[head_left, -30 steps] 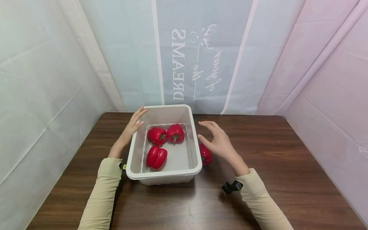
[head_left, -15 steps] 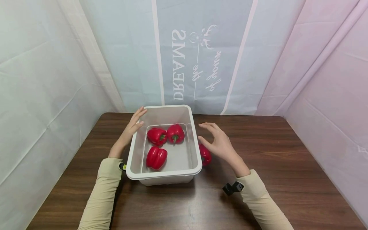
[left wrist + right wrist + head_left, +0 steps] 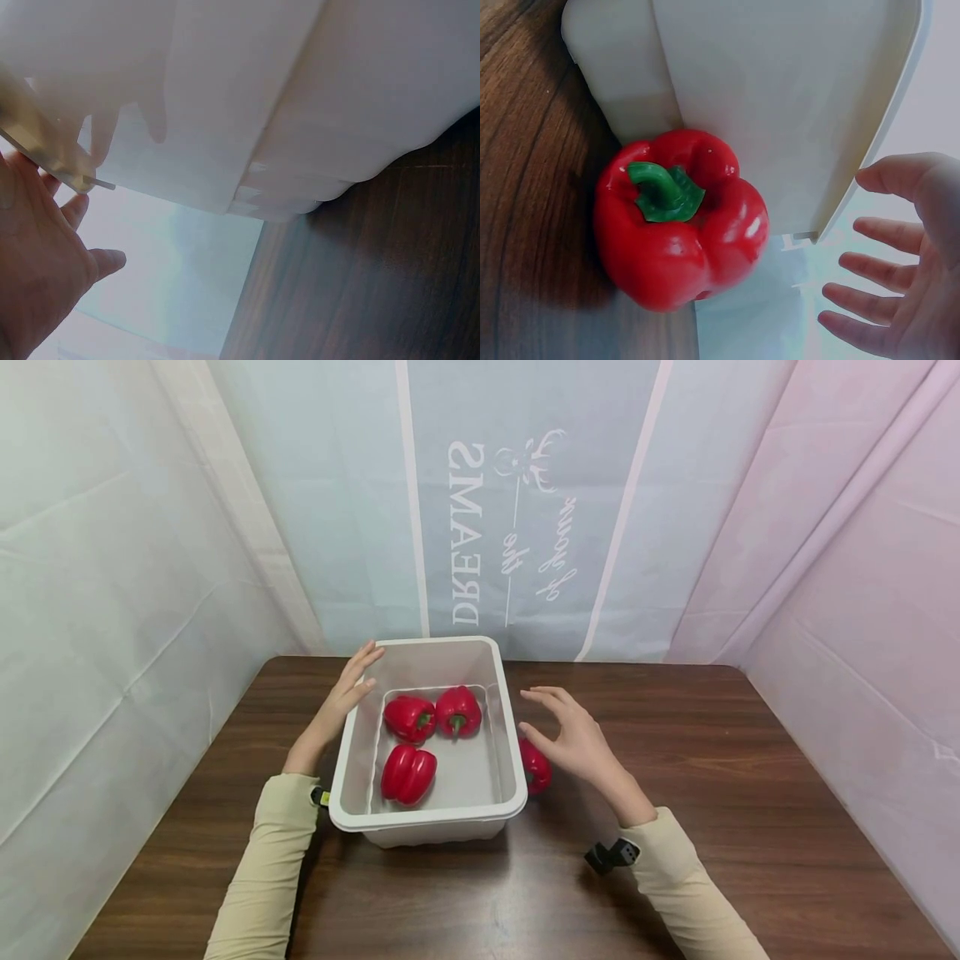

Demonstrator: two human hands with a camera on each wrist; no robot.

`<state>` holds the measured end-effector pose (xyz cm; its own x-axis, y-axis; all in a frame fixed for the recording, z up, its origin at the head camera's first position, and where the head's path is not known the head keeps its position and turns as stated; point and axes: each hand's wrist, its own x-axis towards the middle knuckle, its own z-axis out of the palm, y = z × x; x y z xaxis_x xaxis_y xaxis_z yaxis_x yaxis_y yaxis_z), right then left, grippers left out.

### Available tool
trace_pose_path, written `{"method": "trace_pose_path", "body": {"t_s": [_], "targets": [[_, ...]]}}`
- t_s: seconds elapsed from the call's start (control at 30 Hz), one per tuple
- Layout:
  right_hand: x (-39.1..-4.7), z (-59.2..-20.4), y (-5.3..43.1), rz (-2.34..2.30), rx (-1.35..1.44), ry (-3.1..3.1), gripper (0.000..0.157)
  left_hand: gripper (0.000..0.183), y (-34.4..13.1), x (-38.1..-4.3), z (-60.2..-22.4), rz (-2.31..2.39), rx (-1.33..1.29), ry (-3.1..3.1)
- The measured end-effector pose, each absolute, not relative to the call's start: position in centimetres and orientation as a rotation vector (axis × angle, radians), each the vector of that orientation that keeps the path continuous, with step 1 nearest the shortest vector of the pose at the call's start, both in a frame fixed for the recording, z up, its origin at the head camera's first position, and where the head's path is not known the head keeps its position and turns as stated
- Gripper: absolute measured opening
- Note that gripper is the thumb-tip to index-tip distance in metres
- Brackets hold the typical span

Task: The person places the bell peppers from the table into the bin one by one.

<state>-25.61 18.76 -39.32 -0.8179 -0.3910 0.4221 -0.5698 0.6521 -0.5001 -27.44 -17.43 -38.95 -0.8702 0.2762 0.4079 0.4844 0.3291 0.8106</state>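
A white plastic bin (image 3: 465, 814) stands on the table with three red bell peppers inside: one at the back left (image 3: 410, 718), one at the back right (image 3: 459, 711), and one nearer the front (image 3: 408, 774). Another red bell pepper (image 3: 679, 225), green stem showing, lies on the table against the bin's right outer wall. My left hand (image 3: 339, 700) is at the bin's left rim, fingers extended. To the right of the bin my right hand (image 3: 573, 739) hovers above the outside pepper, fingers spread and slightly bent, holding nothing.
The dark wooden table (image 3: 675, 760) runs back to a light blue curtain (image 3: 360, 510) with printed lettering. White fabric walls rise on the left (image 3: 112, 610) and right (image 3: 885, 635). A small black device (image 3: 611, 855) hangs at the right cuff.
My right hand has shifted slightly toward me and to the right, a little farther from the bin's rim. My left hand, the bin and the peppers stay in place.
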Motion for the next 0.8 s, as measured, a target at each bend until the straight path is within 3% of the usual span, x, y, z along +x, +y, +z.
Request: {"method": "trace_pose_path", "body": {"t_s": [0.8], "targets": [[-25.4, -40.5, 19.0, 0.898, 0.785, -2.6, 0.049, 0.05, -17.3, -27.3, -39.0, -1.561, -0.712, -2.378]]}}
